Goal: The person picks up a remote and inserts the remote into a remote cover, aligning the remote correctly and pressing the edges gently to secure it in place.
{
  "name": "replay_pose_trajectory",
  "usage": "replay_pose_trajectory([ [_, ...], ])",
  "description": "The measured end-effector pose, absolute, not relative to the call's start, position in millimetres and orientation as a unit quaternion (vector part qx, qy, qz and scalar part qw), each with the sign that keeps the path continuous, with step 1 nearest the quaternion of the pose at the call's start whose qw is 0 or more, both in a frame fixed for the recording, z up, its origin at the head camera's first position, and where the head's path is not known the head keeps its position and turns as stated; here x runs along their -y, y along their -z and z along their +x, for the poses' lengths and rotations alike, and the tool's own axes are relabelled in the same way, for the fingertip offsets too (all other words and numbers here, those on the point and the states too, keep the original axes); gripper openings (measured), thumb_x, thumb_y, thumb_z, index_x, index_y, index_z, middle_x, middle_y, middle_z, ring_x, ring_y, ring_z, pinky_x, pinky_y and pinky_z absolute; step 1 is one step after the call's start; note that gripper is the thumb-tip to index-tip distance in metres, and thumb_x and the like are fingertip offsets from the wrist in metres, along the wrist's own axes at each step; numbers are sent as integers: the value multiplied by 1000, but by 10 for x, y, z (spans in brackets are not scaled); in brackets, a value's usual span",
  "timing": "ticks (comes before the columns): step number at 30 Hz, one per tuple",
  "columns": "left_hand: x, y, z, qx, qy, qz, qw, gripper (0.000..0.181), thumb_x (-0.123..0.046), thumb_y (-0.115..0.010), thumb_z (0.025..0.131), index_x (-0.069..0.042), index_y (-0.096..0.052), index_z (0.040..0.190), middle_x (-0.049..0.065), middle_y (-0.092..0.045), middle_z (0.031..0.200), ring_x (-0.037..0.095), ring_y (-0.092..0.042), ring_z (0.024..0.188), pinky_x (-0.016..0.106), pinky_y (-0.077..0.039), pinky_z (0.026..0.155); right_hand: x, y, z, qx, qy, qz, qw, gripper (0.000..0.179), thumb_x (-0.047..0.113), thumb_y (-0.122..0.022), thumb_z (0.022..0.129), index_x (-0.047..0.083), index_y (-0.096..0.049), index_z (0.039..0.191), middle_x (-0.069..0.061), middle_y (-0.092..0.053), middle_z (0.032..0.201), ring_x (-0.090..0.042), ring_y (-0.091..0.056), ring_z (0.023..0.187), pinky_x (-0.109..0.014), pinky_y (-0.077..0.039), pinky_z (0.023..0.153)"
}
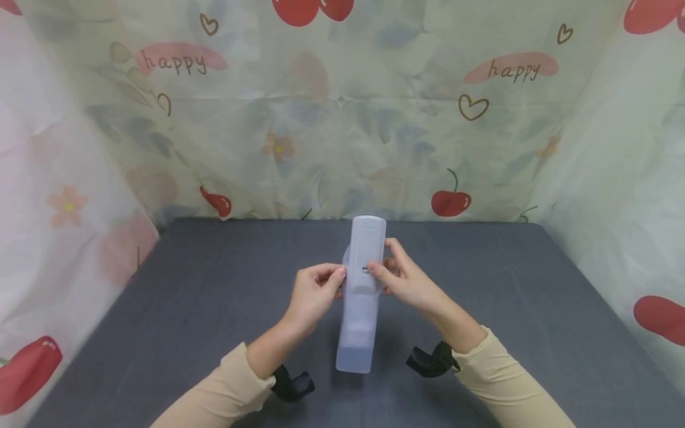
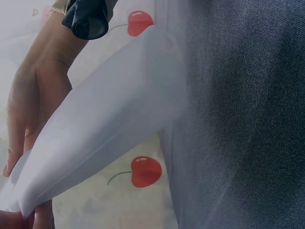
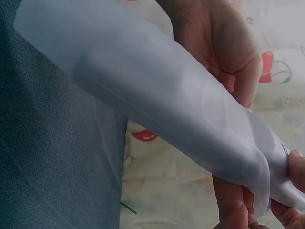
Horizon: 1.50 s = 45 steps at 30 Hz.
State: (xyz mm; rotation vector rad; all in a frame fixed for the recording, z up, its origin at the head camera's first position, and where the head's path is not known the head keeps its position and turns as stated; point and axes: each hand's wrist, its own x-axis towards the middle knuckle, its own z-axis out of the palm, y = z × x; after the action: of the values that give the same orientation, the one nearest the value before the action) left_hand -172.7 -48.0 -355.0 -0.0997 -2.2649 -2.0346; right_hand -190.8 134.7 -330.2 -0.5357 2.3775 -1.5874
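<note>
A long white remote control (image 1: 369, 238) stands tilted in front of me, a small dark slot showing on its face. Its lower part sits inside a translucent soft sleeve (image 1: 355, 333), which hangs past the remote's lower end. My left hand (image 1: 312, 297) pinches the sleeve's edge at the left side, thumb on top. From the right, my right hand (image 1: 412, 282) grips the remote, its thumb beside the slot. In the right wrist view the sleeve (image 3: 157, 95) has a loose, flared rim around the remote (image 3: 267, 136). The sleeve (image 2: 109, 105) hides most of the remote in the left wrist view.
A dark grey cloth-covered table (image 1: 241, 255) lies beneath both hands. Printed curtains (image 1: 342, 148) with cherries and hearts enclose its back and sides. Black wrist cameras (image 1: 291, 385) hang under both forearms, close to the sleeve's lower end.
</note>
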Motion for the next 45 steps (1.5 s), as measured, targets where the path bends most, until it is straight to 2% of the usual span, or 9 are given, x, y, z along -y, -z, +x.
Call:
replay_pose_trajectory([
  [12,490,3485,-1698,739,670,-39,55,20,-7,-56,92,8,-67,99,21,-67,90,6,-62,71,29,-56,66,-1342,3256,-1898,-806,542,-201,124,48,32,-51,96,14,-25,133,-22,-55,115,-23,-55,90,-31,-42,69],
  [21,513,3380,-1705,753,652,-88,-20,28,-17,-49,96,5,-62,107,19,-64,103,17,-62,90,38,-55,81,-1376,3259,-1892,-809,550,-186,92,47,27,-53,96,11,-29,132,-24,-54,119,-25,-56,92,-32,-46,70],
  [24,511,3370,-1709,766,632,-109,-44,28,-22,-54,95,1,-61,109,17,-65,105,16,-63,88,33,-54,77,-1370,3279,-1886,-809,552,-185,82,46,26,-53,95,11,-31,133,-23,-55,113,-21,-58,86,-31,-47,70],
  [28,504,3369,-1714,783,606,-137,-34,29,-21,-62,90,-1,-60,110,17,-67,103,16,-65,81,25,-50,67,-1351,3289,-1865,-804,558,-194,71,47,24,-55,95,12,-32,134,-22,-55,108,-19,-61,79,-33,-49,69],
  [34,504,3354,-1727,766,631,-125,-2,22,-13,-60,91,4,-61,104,22,-68,97,14,-64,74,30,-53,64,-1400,3303,-1851,-783,591,-184,70,56,21,-54,95,15,-21,140,-23,-56,112,-20,-64,87,-37,-53,79],
  [37,505,3372,-1750,750,653,-101,5,22,-12,-59,92,6,-60,103,23,-68,96,12,-63,74,34,-54,66,-1428,3313,-1839,-775,602,-174,81,51,19,-55,95,7,-30,138,-23,-58,113,-18,-65,89,-40,-54,84],
  [40,515,3394,-1769,746,661,-84,7,22,-13,-58,92,6,-60,104,22,-67,96,11,-63,74,31,-53,66,-1433,3339,-1831,-782,595,-166,85,39,16,-57,94,-2,-45,125,-22,-61,108,-14,-66,83,-41,-54,83],
  [45,538,3413,-1781,753,648,-110,-19,25,-13,-56,93,6,-57,110,22,-65,103,17,-65,82,31,-55,70,-1414,3384,-1816,-808,569,-149,45,23,14,-60,91,-5,-59,104,-19,-65,97,-14,-64,75,-30,-56,74],
])
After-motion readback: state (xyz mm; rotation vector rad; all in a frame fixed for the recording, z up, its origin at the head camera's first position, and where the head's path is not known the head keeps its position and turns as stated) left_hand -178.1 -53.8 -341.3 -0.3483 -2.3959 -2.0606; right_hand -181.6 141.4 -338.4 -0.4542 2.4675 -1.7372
